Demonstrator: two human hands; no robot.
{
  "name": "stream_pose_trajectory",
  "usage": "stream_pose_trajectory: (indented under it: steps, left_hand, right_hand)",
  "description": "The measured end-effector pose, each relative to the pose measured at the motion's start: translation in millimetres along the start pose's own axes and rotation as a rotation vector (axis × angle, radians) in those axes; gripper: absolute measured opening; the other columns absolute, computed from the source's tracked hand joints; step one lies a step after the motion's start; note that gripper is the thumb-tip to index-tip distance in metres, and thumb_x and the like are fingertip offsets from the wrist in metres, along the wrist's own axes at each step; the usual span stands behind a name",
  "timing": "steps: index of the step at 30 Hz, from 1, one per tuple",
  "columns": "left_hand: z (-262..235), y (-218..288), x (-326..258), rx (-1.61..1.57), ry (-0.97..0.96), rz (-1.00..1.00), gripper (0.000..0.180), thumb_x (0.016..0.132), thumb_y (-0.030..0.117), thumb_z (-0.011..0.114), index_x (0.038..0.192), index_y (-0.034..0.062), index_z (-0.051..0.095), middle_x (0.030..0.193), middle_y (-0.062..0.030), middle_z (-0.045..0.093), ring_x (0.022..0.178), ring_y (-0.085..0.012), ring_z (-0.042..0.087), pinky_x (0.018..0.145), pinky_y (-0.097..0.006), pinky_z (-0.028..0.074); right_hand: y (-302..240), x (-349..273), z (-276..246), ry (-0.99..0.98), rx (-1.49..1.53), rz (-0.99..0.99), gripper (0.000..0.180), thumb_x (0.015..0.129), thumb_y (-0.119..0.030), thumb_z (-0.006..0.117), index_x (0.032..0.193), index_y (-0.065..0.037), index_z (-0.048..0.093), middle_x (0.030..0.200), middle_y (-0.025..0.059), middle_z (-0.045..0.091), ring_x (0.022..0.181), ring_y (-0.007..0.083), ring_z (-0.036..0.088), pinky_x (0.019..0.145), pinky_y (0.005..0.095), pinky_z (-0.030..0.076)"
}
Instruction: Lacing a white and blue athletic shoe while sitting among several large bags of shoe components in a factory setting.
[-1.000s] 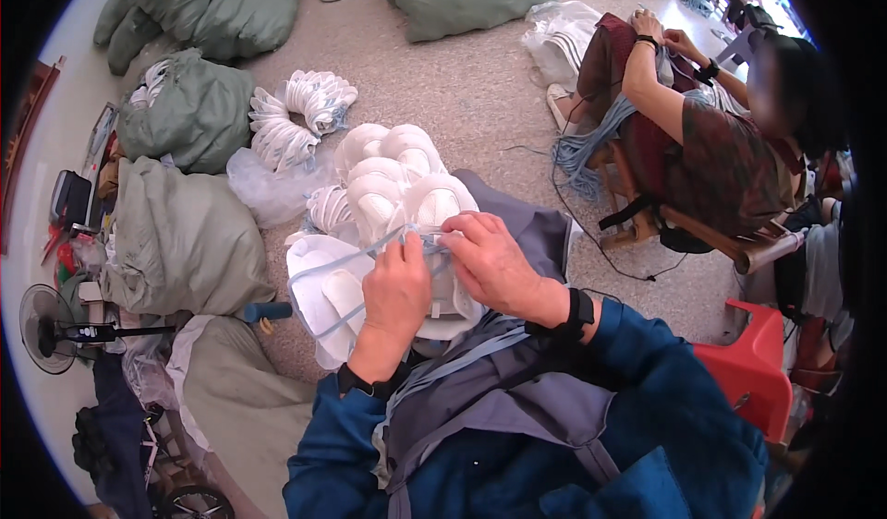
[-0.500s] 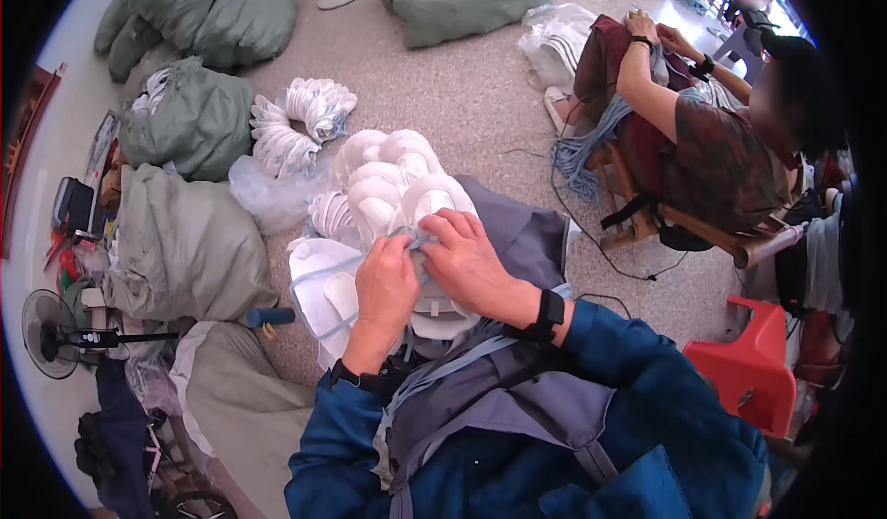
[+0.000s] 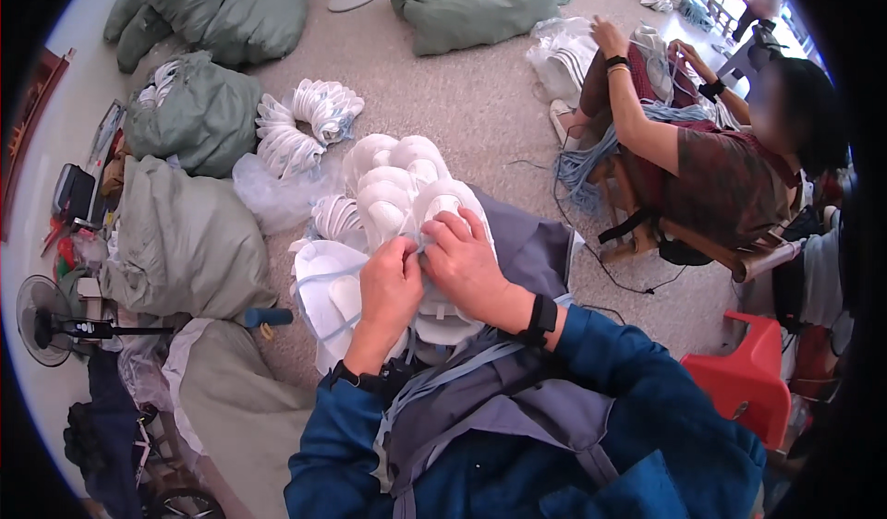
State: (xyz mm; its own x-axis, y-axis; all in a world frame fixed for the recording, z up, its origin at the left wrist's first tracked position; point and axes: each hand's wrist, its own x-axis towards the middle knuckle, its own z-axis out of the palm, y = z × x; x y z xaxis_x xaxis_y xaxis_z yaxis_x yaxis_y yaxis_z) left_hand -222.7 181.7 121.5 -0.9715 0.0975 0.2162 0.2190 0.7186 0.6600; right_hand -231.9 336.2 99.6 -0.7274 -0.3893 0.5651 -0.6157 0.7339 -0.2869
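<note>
White shoe uppers (image 3: 383, 191) are stacked in two rows on my lap, over a grey apron (image 3: 531, 228). My left hand (image 3: 390, 283) is closed, thumb and forefinger pinching a light blue shoelace (image 3: 418, 244) at the near end of the stack. Right beside it, my right hand (image 3: 473, 274) bends its fingers over the same lace, its knuckles against the nearest upper. The fingertips nearly meet, so the lace between them is mostly hidden. To the left, a white upper (image 3: 317, 259) lies flat with blue lace across it. More loose laces (image 3: 453, 368) hang over my lap below the wrists.
Bundled white uppers (image 3: 323, 113) and clear plastic (image 3: 268, 191) lie on the floor ahead. Green sacks (image 3: 189, 242) line the left, near a small fan (image 3: 44, 311). At right, a co-worker (image 3: 711, 177) sits handling laces; a red stool (image 3: 748, 376) stands nearer.
My hands stay together at the lace, with only small finger shifts. The co-worker's hands have moved apart, one raised. The whole view has shifted slightly.
</note>
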Motion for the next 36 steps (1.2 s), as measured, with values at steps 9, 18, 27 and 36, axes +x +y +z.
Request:
stream_pose_trajectory:
  steps: [9,18,27,36]
  left_hand:
    - [1,4,-4,-0.001,-0.049,-0.041,0.01,0.083,0.007,0.064,0.092,0.0022,0.061,0.088,-0.0163,0.066,0.079,-0.0379,0.065,0.07,-0.046,0.051]
    - [10,0,-10,0.025,0.031,0.107,0.012,0.082,0.005,0.065,0.092,0.0055,0.059,0.092,-0.0127,0.06,0.085,-0.0355,0.062,0.073,-0.047,0.05]
    - [-1,9,9,-0.241,0.087,0.072,0.011,0.087,0.001,0.058,0.098,0.0007,0.058,0.085,-0.0162,0.061,0.073,-0.0309,0.062,0.064,-0.038,0.05]
    - [3,1,12,-0.647,0.003,-0.223,0.01,0.093,0.011,0.061,0.094,0.0013,0.064,0.102,-0.0091,0.063,0.082,-0.0188,0.064,0.064,-0.03,0.051]
  right_hand:
    - [11,-14,-47,-0.086,-0.008,0.004,0.012,0.072,-0.006,0.065,0.083,-0.004,0.062,0.106,0.0081,0.062,0.114,0.0282,0.056,0.108,0.0523,0.034]
    - [224,-318,-159,-0.492,-0.477,0.907,0.012,0.083,-0.014,0.061,0.082,-0.002,0.061,0.082,0.0226,0.066,0.083,0.0441,0.065,0.072,0.0545,0.05]
    - [157,-211,-105,-0.108,0.005,0.605,0.014,0.083,-0.009,0.066,0.092,0.0,0.061,0.086,0.0204,0.063,0.084,0.0424,0.062,0.072,0.0479,0.049]
    - [42,-30,-48,-0.218,0.326,0.201,0.016,0.089,-0.016,0.064,0.082,-0.003,0.061,0.075,0.0156,0.062,0.074,0.0376,0.062,0.07,0.0447,0.048]
